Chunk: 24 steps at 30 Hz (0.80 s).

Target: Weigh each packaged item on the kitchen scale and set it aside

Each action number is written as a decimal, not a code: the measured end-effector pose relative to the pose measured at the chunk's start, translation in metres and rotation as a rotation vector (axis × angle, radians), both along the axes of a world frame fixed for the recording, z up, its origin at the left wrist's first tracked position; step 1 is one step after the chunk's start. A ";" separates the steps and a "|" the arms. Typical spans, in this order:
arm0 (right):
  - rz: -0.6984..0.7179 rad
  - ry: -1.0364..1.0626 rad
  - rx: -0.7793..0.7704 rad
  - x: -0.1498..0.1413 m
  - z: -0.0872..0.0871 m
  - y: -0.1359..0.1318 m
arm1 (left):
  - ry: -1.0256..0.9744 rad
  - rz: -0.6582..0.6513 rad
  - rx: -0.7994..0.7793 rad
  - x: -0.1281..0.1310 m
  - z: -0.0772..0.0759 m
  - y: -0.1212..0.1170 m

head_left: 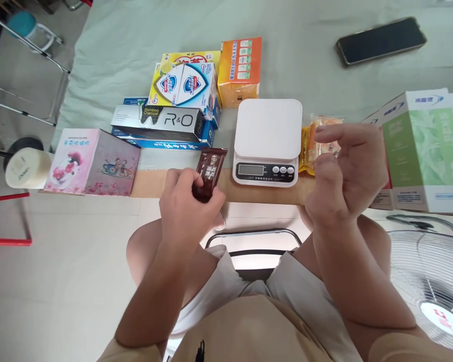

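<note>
Left hand [186, 206]: closed, thumb and fingers gripping a dark brown wrapped bar [209, 173], upper part exposed; bar lies left of the white kitchen scale [268, 136], near it. Right hand [347, 168]: partly open, fingers curled, thumb and index apart; overlaps view of a clear-wrapped snack [322, 131], contact cannot be told. Yellow packet [305, 151] just beside scale, right side. Orange pack [239, 70] behind scale; R&O box [156, 121] beyond bar, to left

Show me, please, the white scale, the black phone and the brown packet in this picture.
White scale [268, 129]: head view, middle of its weighing plate.
Black phone [381, 41]: head view, middle of its screen.
Brown packet [210, 168]: head view, printed wrapper front.
</note>
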State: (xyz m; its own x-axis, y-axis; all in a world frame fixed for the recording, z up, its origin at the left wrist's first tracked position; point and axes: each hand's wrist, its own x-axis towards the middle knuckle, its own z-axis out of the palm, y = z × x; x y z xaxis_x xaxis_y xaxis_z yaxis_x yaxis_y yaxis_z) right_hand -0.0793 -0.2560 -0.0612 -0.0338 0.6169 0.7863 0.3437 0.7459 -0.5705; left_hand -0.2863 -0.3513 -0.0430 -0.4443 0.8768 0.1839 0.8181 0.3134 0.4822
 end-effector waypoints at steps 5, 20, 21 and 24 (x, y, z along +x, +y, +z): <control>-0.036 -0.036 -0.063 0.000 0.001 -0.002 | -0.016 -0.235 0.473 0.013 -0.016 0.012; -0.196 -0.152 -0.106 0.028 -0.007 0.015 | -0.079 -0.432 0.293 0.041 -0.032 0.084; -0.202 -0.136 -0.106 0.028 -0.008 0.016 | -0.078 -0.435 0.270 0.041 -0.034 0.084; -0.205 -0.117 -0.124 0.029 -0.012 0.017 | -0.086 -0.398 0.189 0.042 -0.037 0.082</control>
